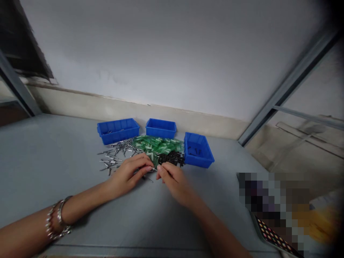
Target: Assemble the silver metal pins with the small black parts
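Bracelets [57, 221] circle the left wrist at the near edge of the grey table [40, 161]. Further out, the left hand [129, 173] and right hand [172, 179] meet fingertip to fingertip, both curled, pinching a small thin piece between them; what it is I cannot tell. Just beyond the hands lie a scatter of metal pins [115, 156], a heap of green plastic pieces [157, 145] and a small pile of black parts [172, 157]. Behind these stand three blue bins [118, 130], the right one touching the black pile.
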Available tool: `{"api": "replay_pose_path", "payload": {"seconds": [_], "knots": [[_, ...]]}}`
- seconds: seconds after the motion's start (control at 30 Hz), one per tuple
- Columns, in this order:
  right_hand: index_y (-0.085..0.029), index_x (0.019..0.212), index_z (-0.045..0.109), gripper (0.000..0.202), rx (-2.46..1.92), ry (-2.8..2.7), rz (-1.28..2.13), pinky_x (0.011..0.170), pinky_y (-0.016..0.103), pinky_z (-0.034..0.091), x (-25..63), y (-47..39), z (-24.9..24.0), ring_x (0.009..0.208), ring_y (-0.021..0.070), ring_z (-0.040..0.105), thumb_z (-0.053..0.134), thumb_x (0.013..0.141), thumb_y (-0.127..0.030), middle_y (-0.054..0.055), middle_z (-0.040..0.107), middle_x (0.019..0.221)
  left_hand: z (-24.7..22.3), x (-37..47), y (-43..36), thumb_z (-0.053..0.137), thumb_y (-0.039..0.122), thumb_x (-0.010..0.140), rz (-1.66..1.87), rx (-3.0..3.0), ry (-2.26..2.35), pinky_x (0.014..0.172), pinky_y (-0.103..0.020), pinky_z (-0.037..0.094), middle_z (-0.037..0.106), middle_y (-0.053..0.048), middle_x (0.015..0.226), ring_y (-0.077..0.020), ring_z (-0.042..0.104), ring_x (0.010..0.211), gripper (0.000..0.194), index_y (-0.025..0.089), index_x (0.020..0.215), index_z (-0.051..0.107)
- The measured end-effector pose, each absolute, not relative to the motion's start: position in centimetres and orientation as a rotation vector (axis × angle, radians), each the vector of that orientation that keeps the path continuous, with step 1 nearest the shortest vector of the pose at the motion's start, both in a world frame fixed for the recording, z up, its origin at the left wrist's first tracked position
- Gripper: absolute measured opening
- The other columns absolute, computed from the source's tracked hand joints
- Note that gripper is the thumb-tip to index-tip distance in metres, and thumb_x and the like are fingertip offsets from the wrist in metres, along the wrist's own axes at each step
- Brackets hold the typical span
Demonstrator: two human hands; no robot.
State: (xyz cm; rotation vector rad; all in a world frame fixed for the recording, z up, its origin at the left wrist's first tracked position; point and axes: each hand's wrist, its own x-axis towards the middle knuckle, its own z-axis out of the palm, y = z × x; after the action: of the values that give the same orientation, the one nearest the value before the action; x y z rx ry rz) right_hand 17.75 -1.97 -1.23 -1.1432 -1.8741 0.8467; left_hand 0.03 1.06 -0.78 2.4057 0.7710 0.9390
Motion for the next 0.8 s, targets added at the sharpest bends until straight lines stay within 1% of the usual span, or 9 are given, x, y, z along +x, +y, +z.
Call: {"api": "replay_pose_path", "payload": {"seconds": [0.13,0.23,0.3,0.43,0.53,0.6,0.7,0.8], "knots": [[-0.016,0.062,0.048,0.031,-1.128,-1.843,0.968,0.058,0.022,0.031,17.9,-1.87,-1.34,0.06,0.0092,0.045,0.034,0.088,-0.025,-0.003,0.046,0.059,-0.71,-0.04,0.93,0.04,0.019,0.087,1.069,2.422,0.777,0.071,-0.024,0.039,0.052,-0.003,0.083,-0.0123,0.048,0.079,0.014,0.017,0.088,0.054],[-0.016,0.06,0.048,0.029,-1.134,-1.849,0.949,0.055,0.022,0.029,17.97,-1.8,-1.41,0.058,0.009,0.043,0.038,0.086,-0.023,-0.003,0.044,0.057,-0.49,-0.02,0.87,0.041,0.023,0.087,1.038,2.432,0.821,0.074,-0.025,0.039,0.052,-0.004,0.088,-0.0135,0.047,0.083,0.015,0.017,0.089,0.054],[-0.016,0.061,0.049,0.028,-1.138,-1.858,0.911,0.054,0.022,0.028,18.02,-1.77,-1.42,0.056,0.0087,0.041,0.04,0.085,-0.023,-0.004,0.043,0.057,-0.35,0.02,0.89,0.039,0.026,0.088,0.945,2.427,0.842,0.073,-0.026,0.039,0.051,-0.004,0.087,-0.0137,0.047,0.082,0.019,0.016,0.084,0.055],[-0.016,0.063,0.051,0.025,-1.127,-1.861,0.862,0.054,0.022,0.028,18.12,-1.75,-1.4,0.058,0.0088,0.04,0.042,0.084,-0.023,-0.003,0.043,0.06,-0.25,0.06,0.88,0.031,0.027,0.09,0.832,2.412,0.832,0.066,-0.024,0.037,0.049,-0.002,0.073,-0.012,0.046,0.071,0.031,0.014,0.071,0.053],[-0.016,0.068,0.052,0.021,-1.107,-1.856,0.882,0.056,0.021,0.029,18.15,-1.71,-1.38,0.062,0.0094,0.042,0.041,0.085,-0.023,-0.003,0.045,0.064,-0.37,0.03,0.79,0.034,0.026,0.089,0.897,2.425,0.842,0.066,-0.024,0.037,0.048,-0.002,0.074,-0.0122,0.046,0.072,0.027,0.014,0.074,0.053],[-0.016,0.069,0.051,0.023,-1.091,-1.872,0.9,0.058,0.022,0.03,18.14,-1.66,-1.36,0.063,0.0098,0.043,0.038,0.086,-0.023,-0.002,0.046,0.065,-0.51,0.01,0.72,0.036,0.024,0.088,0.931,2.447,0.857,0.068,-0.024,0.037,0.048,-0.003,0.079,-0.0126,0.046,0.075,0.023,0.015,0.077,0.053],[-0.016,0.063,0.05,0.03,-1.107,-1.893,0.887,0.058,0.022,0.03,18.1,-1.49,-1.3,0.061,0.0099,0.043,0.035,0.087,-0.024,-0.002,0.045,0.061,-0.67,0.08,0.67,0.037,0.023,0.088,0.911,2.474,0.88,0.071,-0.024,0.037,0.047,-0.003,0.084,-0.0129,0.046,0.079,0.018,0.015,0.082,0.053],[-0.016,0.059,0.048,0.029,-1.154,-1.87,0.875,0.055,0.022,0.029,18.09,-1.17,-1.23,0.057,0.0098,0.041,0.038,0.085,-0.023,-0.003,0.043,0.058,-0.72,0.28,0.74,0.038,0.023,0.087,0.871,2.47,0.882,0.072,-0.025,0.037,0.047,-0.003,0.085,-0.0132,0.045,0.08,0.016,0.016,0.084,0.052]]}}
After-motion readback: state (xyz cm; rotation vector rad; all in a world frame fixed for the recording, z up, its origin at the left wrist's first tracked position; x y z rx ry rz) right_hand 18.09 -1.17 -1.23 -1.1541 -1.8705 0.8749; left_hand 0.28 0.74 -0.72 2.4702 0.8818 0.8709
